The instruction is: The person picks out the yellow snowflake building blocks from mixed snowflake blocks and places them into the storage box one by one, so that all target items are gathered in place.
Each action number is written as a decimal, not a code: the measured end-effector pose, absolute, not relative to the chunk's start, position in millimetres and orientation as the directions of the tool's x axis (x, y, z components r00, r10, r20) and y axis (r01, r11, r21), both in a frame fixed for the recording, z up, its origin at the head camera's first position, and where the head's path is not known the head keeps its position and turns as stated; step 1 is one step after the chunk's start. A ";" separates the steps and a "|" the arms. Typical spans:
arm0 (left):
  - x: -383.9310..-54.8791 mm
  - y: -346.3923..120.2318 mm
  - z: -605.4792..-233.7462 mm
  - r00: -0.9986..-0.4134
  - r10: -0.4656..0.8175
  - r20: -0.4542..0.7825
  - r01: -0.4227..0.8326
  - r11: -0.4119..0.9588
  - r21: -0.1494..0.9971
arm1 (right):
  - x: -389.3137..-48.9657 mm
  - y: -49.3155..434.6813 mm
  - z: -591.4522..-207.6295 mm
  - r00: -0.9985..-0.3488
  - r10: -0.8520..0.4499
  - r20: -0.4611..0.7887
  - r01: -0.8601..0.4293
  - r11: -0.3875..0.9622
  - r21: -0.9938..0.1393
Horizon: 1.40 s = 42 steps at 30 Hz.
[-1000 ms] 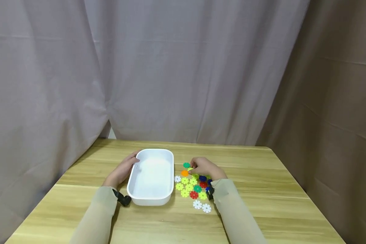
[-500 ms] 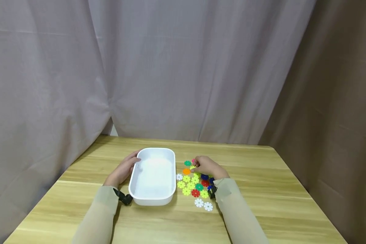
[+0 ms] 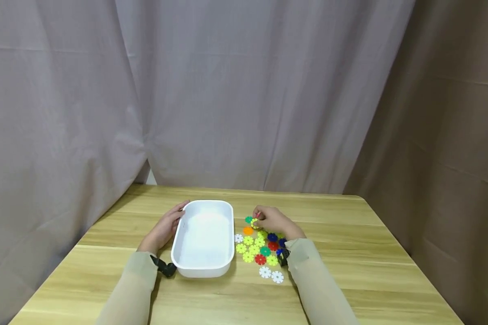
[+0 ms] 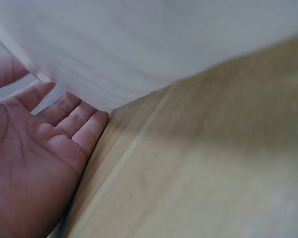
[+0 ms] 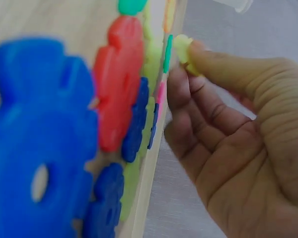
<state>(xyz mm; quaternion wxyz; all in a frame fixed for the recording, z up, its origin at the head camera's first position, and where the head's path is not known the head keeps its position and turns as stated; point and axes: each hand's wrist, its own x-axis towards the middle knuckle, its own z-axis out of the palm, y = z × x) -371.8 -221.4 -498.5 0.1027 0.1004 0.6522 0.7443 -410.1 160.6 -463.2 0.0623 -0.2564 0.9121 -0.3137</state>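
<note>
A white plastic basin (image 3: 202, 272) stands on the table, its inside bare. My left hand (image 3: 162, 230) holds its far left side, the thumb at the rim and the fingers against the outer wall (image 4: 114, 64). Between thumb and fingertips my right hand (image 3: 275, 221) pinches a yellow-green snowflake disc (image 5: 183, 47), tipped up above the others. Around and below that hand lie loose discs: an orange disc (image 3: 248, 230), a green disc (image 3: 265, 251), a red disc (image 3: 260, 259), dark blue ones (image 3: 272, 237) and several yellow-green ones (image 3: 248, 257). A pink disc (image 5: 161, 93) is mostly hidden behind the right hand.
Two white discs (image 3: 277, 277) lie nearest the front, and another white disc (image 3: 238, 238) sits close to the basin's right wall. The wooden table (image 3: 349, 271) ends at a grey curtain (image 3: 244, 113) behind it.
My right hand has taken hold of a yellow-green disc and tipped it up from the table. The left hand has stayed at the basin, and the head view has shifted slightly.
</note>
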 end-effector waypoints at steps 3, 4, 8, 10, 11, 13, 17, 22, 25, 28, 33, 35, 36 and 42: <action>-371.7 -221.0 -500.8 -0.960 0.278 0.013 -0.027 -0.140 0.990 | -410.3 161.9 -463.2 -0.858 -0.510 0.057 -0.396 0.588 -0.705; -372.1 -220.8 -500.8 -0.960 0.280 0.019 -0.023 -0.148 0.989 | -410.4 162.0 -462.3 -0.859 -0.507 0.062 -0.383 0.559 -0.735; -374.0 -219.8 -498.6 -0.959 0.281 0.029 -0.018 -0.163 0.986 | -411.4 160.3 -457.6 -0.865 -0.491 0.102 -0.370 0.486 -0.792; -374.1 -220.3 -498.2 -0.959 0.280 0.029 -0.018 -0.164 0.986 | -411.9 158.8 -457.0 -0.866 -0.485 0.120 -0.378 0.480 -0.791; -373.9 -220.6 -498.6 -0.959 0.281 0.026 -0.020 -0.160 0.987 | -411.9 157.5 -457.2 -0.870 -0.479 0.121 -0.376 0.484 -0.790; -372.7 -221.5 -499.3 -0.958 0.285 0.024 -0.023 -0.161 0.987 | -411.3 155.1 -457.3 -0.874 -0.469 0.127 -0.378 0.490 -0.785; -369.5 -220.6 -499.1 -0.958 0.286 0.026 -0.021 -0.160 0.987 | -407.8 150.6 -454.4 -0.883 -0.444 0.154 -0.385 0.496 -0.778; -366.9 -219.5 -497.4 -0.958 0.286 0.026 -0.016 -0.143 0.990 | -404.7 143.9 -448.0 -0.880 -0.440 0.180 -0.402 0.487 -0.775; -366.7 -219.2 -497.5 -0.959 0.281 0.022 -0.020 -0.146 0.989 | -406.0 138.2 -443.5 -0.884 -0.430 0.181 -0.388 0.461 -0.798; -367.0 -218.8 -498.0 -0.959 0.283 0.023 -0.021 -0.151 0.988 | -408.4 132.0 -436.8 -0.886 -0.426 0.181 -0.367 0.409 -0.836; -367.2 -219.5 -500.4 -0.957 0.290 0.028 -0.015 -0.144 0.989 | -413.9 117.8 -424.9 -0.874 -0.451 0.181 -0.371 0.378 -0.848; -367.4 -220.7 -501.0 -0.956 0.292 0.029 -0.014 -0.144 0.989 | -415.4 108.5 -420.3 -0.871 -0.457 0.181 -0.374 0.378 -0.847; -367.4 -221.3 -501.0 -0.956 0.292 0.030 -0.012 -0.142 0.990 | -416.0 103.2 -418.1 -0.870 -0.460 0.178 -0.371 0.373 -0.850; -368.4 -222.7 -498.6 -0.954 0.298 0.037 0.004 -0.112 0.994 | -420.0 59.7 -402.7 -0.875 -0.465 0.134 -0.297 0.299 -0.907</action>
